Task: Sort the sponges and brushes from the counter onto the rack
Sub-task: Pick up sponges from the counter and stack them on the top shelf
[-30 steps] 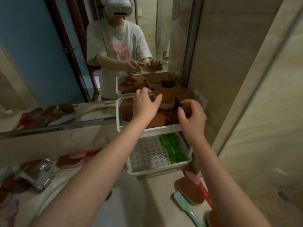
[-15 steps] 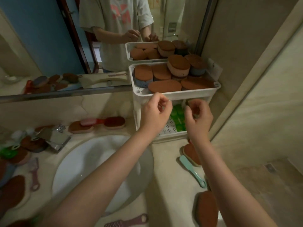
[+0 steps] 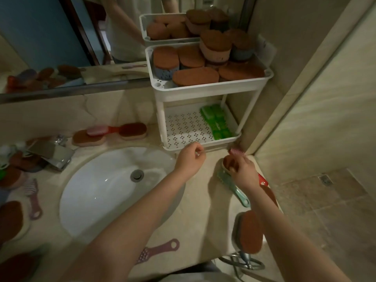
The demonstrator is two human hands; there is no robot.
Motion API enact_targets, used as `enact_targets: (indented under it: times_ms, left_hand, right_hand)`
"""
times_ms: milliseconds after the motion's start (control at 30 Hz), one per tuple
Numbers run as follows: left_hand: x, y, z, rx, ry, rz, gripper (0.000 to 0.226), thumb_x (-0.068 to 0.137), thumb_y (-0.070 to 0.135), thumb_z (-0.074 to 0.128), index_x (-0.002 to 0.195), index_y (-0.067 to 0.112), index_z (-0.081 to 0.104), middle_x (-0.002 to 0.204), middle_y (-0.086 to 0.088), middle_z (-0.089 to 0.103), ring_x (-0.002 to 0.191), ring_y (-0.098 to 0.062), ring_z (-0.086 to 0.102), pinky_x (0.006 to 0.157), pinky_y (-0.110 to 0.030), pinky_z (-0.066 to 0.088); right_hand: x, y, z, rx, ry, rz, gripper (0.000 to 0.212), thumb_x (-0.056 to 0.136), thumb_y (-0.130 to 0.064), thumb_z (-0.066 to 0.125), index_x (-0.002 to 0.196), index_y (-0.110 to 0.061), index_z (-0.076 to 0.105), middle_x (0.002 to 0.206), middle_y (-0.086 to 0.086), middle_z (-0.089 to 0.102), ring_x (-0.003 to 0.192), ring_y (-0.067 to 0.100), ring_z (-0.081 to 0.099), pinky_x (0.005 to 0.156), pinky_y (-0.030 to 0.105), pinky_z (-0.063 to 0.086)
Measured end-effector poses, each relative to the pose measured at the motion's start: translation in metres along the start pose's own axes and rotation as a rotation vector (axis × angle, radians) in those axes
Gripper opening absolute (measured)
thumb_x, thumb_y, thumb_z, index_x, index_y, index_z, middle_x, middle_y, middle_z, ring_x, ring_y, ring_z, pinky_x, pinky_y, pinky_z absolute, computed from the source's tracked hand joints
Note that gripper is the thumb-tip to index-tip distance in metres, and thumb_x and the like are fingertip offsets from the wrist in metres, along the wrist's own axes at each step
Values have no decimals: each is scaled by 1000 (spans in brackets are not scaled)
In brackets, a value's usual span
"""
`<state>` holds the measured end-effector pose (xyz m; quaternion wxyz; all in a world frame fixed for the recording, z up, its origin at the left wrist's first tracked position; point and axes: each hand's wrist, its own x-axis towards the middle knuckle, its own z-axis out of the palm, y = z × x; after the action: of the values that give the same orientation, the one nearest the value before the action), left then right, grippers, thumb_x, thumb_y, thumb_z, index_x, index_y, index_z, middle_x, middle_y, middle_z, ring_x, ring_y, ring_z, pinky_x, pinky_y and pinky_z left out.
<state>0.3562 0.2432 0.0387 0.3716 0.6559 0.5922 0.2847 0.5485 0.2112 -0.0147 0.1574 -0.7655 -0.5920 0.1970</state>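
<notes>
A sponge (image 3: pixel 228 164) with a brown top lies on the counter (image 3: pixel 203 210) just in front of the rack's right corner, and the right hand (image 3: pixel 243 171) is down on it, fingers curled over its near end; whether they have closed on it cannot be told. A teal-handled brush (image 3: pixel 234 187) lies beside this sponge, its handle running toward the person under the right wrist. A pink brush (image 3: pixel 236 152) sits just behind the hand, and the red tip (image 3: pixel 263 181) of another handle shows to the right of the wrist.

The left hand (image 3: pixel 190 159) hovers near the front edge of the rack's lower shelf, fingers loosely curled with fingertips pinched together, nothing visible in them.

The white rack (image 3: pixel 203 91) stands in the corner of the counter. Its upper shelf is packed with brown-topped sponges (image 3: pixel 195 75), some stacked. The lower shelf (image 3: pixel 183 127) holds only a row of green brushes (image 3: pixel 218 123) along its right side.

Another brown-topped sponge (image 3: pixel 249 233) lies at the counter's near right edge. A mauve brush (image 3: pixel 158 250) lies near the front of the basin (image 3: pixel 105 192). Behind the basin, two sponges and a pink brush (image 3: pixel 97 131) sit beside the tap (image 3: pixel 55 152), and more sponges and brushes crowd the far left.
</notes>
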Motion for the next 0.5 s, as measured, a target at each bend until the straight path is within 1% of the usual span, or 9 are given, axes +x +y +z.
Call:
enact_targets:
  times_ms: [100,167,233,367,433,500]
  left_hand:
    - [6,-12,11,68,-89,-96,18,88,19,57,102,8,60,107,-8,63,97,-23,58,84,-27,43]
    - [7,-17,16,95,-129,-121,24,88,20,58,107,6,61,112,-9,63,103,-24,57,89,-29,42]
    - [7,-19,20,114,-146,-126,25,88,20,59,108,6,61,114,-9,62,103,-24,58,91,-30,43]
    - [5,-19,23,125,-149,-133,25,88,19,58,109,5,61,115,-9,62,103,-25,58,91,-31,44]
    - [5,-19,23,122,-143,-145,26,89,19,58,110,5,60,115,-10,62,103,-25,58,91,-30,43]
    - [6,-20,22,114,-132,-161,25,89,19,57,110,5,60,115,-10,62,103,-24,58,90,-29,43]
  right_hand:
    - [3,7,3,-183,-106,33,62,89,-28,53,146,-30,31,152,6,33,134,32,36,103,45,42]
    - [6,8,5,-278,-183,53,57,90,-31,48,145,-27,33,152,9,31,135,34,33,105,47,39]
    - [9,8,5,-319,-227,66,53,91,-31,49,142,-25,36,149,11,32,133,36,33,104,48,39]
    - [11,5,4,-338,-245,80,54,90,-26,52,140,-30,32,146,14,34,129,38,36,104,51,36]
    - [13,6,3,-349,-225,63,56,89,-22,54,140,-30,32,143,13,36,127,38,38,105,52,35]
    - [13,6,2,-345,-191,43,57,88,-23,57,140,-30,34,142,13,38,126,37,39,104,51,36]
